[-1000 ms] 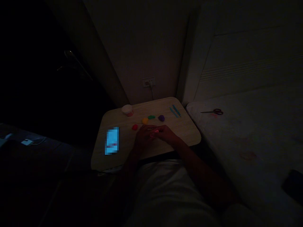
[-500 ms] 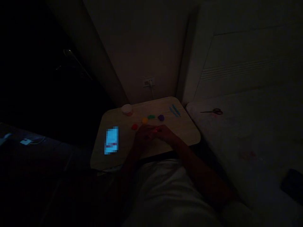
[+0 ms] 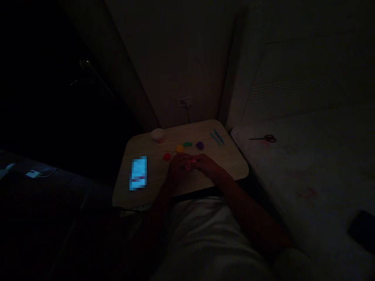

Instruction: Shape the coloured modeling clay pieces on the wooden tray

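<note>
The room is very dark. My left hand (image 3: pixel 177 168) and my right hand (image 3: pixel 206 164) meet over the middle of a small wooden table (image 3: pixel 228 158), fingers closed together around a small pink lump of clay (image 3: pixel 190 162). Just beyond my hands lie a red clay lump (image 3: pixel 166 156), a yellow one (image 3: pixel 179 148), a green one (image 3: pixel 188 144) and a purple one (image 3: pixel 200 145).
A lit phone (image 3: pixel 138 173) lies on the table's left part. A small white tub (image 3: pixel 157 135) stands at the back, and two blue tools (image 3: pixel 216 137) at the back right. Scissors (image 3: pixel 263 138) lie on the bed to the right. A wall socket (image 3: pixel 184 102) is behind.
My hands stay together over the pink clay, with only slight finger movement. The picture has darkened a little.
</note>
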### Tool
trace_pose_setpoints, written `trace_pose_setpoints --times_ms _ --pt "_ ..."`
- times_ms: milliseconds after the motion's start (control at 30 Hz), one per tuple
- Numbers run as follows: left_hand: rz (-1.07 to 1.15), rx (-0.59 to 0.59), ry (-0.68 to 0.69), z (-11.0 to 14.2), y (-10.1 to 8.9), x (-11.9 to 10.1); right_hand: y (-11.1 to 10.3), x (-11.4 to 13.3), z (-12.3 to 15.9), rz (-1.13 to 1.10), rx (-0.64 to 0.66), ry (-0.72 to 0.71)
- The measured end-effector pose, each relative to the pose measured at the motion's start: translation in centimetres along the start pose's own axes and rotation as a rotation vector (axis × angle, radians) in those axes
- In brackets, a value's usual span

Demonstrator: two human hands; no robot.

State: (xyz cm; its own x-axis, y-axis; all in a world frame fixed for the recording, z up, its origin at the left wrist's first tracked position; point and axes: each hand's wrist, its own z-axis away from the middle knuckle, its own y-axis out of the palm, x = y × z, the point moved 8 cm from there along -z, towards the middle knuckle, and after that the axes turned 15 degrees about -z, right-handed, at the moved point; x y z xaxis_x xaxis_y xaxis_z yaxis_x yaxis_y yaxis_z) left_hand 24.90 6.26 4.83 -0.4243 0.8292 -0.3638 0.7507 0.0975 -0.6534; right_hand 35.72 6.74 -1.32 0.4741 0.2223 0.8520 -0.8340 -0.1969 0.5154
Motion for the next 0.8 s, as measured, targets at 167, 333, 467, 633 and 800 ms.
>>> trace_pose_setpoints --times_ms 167,333,467,633,800 --pt "0.023 -0.031 -0.023 0.2 0.0 0.3 0.1 -0.1 0.1 -0.011 0.006 -0.029" --pt "0.002 -0.02 -0.061 0.3 -0.1 0.7 -0.6 -0.4 -0.4 -0.17 0.014 -0.041" --pt "-0.02 -0.045 -0.058 0.3 -0.7 0.5 -1.1 -0.7 -0.7 -0.356 0.028 -0.003" --pt "-0.036 -0.01 -0.037 0.2 -0.4 0.3 -0.8 -0.4 -0.1 -0.12 0.067 -0.044" --pt "0.001 -0.012 -0.023 0.3 -0.1 0.5 -0.6 0.0 0.4 0.036 0.055 -0.092"
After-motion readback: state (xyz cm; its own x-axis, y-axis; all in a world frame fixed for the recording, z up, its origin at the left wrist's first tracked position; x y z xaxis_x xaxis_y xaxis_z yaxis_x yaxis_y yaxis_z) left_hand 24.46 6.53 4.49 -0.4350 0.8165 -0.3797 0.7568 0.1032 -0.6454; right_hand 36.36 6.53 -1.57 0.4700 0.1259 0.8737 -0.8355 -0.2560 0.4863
